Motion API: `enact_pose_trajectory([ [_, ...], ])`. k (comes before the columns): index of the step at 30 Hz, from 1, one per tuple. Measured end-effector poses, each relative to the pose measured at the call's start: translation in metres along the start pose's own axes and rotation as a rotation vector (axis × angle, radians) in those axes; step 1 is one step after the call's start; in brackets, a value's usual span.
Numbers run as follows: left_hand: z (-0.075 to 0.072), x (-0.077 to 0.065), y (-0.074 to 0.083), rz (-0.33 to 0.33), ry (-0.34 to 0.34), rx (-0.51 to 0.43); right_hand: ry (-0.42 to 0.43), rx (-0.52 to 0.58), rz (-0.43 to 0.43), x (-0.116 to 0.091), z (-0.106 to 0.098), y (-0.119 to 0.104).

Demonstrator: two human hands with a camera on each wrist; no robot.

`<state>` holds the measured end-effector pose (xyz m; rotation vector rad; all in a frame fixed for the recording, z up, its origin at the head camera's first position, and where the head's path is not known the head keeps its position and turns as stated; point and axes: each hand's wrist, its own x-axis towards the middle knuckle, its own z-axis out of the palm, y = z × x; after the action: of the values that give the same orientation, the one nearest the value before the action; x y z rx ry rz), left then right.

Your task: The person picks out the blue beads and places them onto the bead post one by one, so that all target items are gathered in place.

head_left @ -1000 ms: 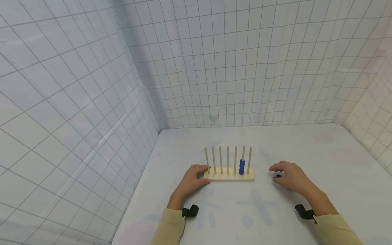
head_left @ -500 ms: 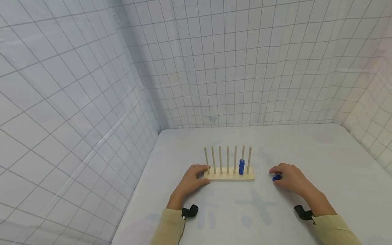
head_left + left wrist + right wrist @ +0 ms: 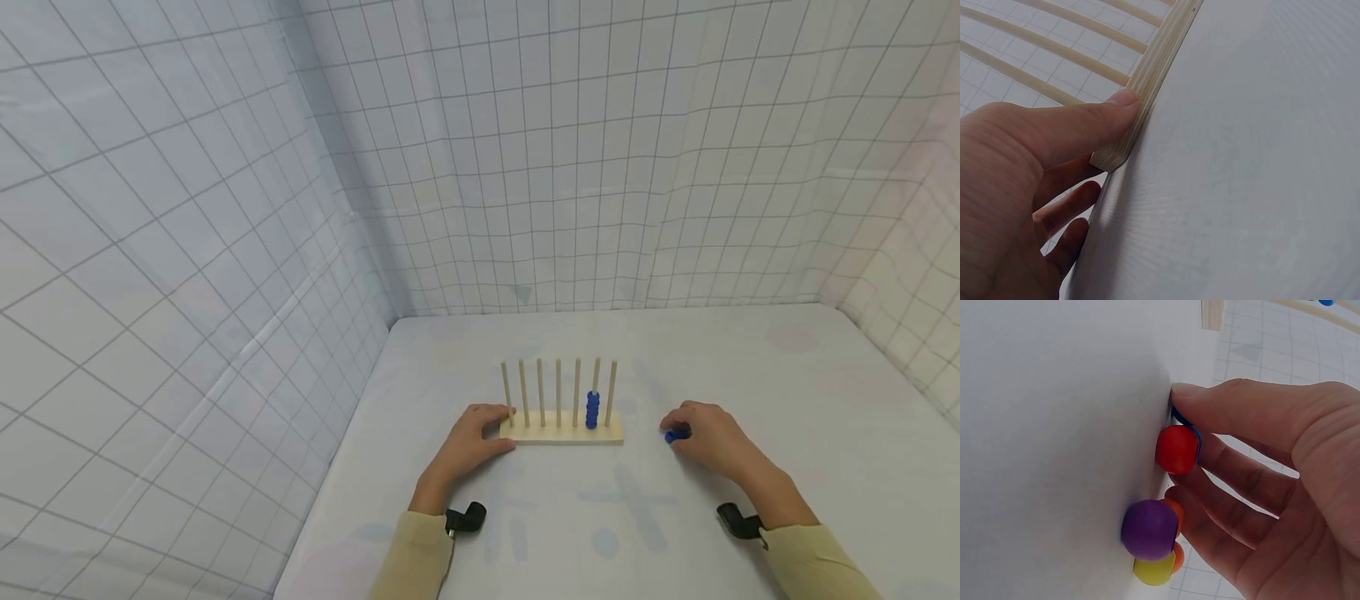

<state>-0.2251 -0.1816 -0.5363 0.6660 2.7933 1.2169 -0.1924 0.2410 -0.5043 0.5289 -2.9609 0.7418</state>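
Observation:
A pale wooden peg stand point(image 3: 558, 434) with several upright pegs is on the table in the head view. Blue beads point(image 3: 592, 410) are stacked on its second peg from the right. My left hand point(image 3: 467, 439) grips the stand's left end, with the thumb along its front edge point(image 3: 1150, 81). To the right of the stand, my right hand point(image 3: 712, 435) pinches a blue bead point(image 3: 671, 437) at table level between thumb and fingers. The right wrist view shows a red bead point(image 3: 1177, 449) in front of that blue bead point(image 3: 1179, 416), partly hiding it.
Purple point(image 3: 1150, 529) and yellow beads point(image 3: 1154, 570), with orange ones point(image 3: 1178, 557) partly hidden, lie beside the right fingers in the right wrist view. White grid-patterned cloth point(image 3: 555, 167) hangs behind and at both sides of the white-covered table point(image 3: 570, 542).
My right hand's thumb and fingers have drawn together around the blue bead, and more blue shows between them. My left hand and the peg stand stay in place.

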Motion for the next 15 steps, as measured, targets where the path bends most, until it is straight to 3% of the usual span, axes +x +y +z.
enact_pose_trajectory([
  [15,0.0002,0.0007,-0.0019,0.009,-0.002,0.016,0.021,-0.014,-0.014,0.0005,0.0017,-0.0001],
])
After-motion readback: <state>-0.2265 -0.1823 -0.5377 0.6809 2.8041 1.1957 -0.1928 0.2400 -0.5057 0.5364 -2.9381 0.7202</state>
